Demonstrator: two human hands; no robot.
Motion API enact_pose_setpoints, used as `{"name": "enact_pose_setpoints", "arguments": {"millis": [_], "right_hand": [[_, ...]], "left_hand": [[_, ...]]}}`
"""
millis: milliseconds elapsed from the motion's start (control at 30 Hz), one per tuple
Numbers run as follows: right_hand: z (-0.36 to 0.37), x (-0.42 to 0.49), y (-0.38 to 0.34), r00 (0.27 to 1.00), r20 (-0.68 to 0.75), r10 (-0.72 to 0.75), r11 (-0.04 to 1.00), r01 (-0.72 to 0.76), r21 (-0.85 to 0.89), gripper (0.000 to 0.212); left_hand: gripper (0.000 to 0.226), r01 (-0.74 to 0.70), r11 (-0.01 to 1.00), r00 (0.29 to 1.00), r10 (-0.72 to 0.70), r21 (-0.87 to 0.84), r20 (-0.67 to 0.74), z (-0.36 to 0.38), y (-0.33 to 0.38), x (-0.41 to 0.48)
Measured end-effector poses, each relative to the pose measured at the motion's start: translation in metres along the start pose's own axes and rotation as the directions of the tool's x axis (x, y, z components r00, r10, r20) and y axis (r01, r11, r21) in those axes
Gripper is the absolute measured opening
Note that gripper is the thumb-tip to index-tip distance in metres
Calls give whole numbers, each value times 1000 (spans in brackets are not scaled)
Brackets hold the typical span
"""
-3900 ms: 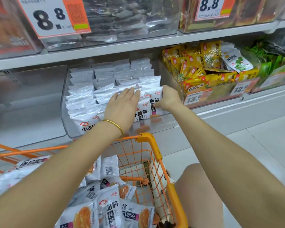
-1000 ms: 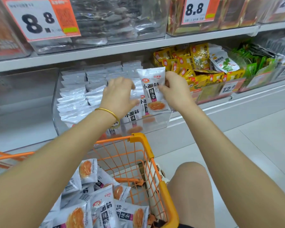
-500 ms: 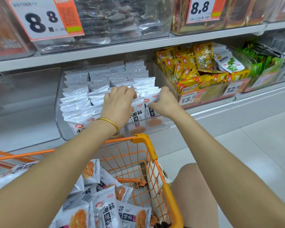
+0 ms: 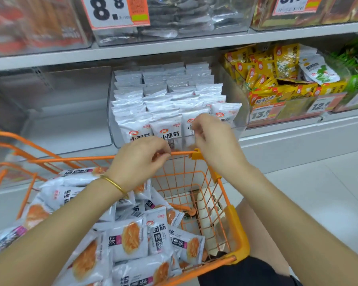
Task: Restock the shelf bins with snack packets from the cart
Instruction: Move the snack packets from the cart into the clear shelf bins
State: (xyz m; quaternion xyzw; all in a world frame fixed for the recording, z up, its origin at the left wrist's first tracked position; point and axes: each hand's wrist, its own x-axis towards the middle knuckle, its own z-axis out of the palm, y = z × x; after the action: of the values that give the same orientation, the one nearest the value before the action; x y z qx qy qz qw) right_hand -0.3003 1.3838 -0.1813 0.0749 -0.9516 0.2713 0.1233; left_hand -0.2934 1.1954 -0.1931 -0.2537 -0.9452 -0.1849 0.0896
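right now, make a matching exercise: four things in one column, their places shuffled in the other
Things: 1 bangle; 2 8.8 price tag; 3 yellow packets; 4 loose white packets
Places: a in the cart; b on the upper shelf; c on the left wrist; d right of the white-packet bin
Pairs: 1-c; 2-b; 3-d; 4-a
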Motion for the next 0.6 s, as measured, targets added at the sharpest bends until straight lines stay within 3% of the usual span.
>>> {"name": "enact_pose_setpoints", "arguments": {"millis": [33, 100, 167, 233, 500, 600], "right_hand": [[15, -9, -9, 975, 220, -29, 999, 33, -16, 23], [50, -20, -20, 759, 651, -5, 995, 69, -73, 18], [85, -27, -24, 529, 845, 81, 996, -5, -92, 27], [109, -33, -21, 399, 902, 163, 978, -185, -95, 31], [107, -44, -15, 319, 925, 205, 911, -407, -61, 6], [71, -34, -12, 388, 911, 140, 943, -334, -2, 3]], "left_hand": [[6, 25, 1000, 997, -25, -6, 69, 0, -3, -9], [9, 67, 998, 976, -66, 5, 208, 2, -11, -21], [10, 99, 995, 947, -102, 24, 306, 4, -16, -28], [12, 113, 993, 936, -114, 24, 333, 6, -20, -33], [12, 152, 986, 929, -119, -66, 350, 5, -17, -29], [17, 165, 981, 920, -116, -101, 373, 4, -14, -26]]}}
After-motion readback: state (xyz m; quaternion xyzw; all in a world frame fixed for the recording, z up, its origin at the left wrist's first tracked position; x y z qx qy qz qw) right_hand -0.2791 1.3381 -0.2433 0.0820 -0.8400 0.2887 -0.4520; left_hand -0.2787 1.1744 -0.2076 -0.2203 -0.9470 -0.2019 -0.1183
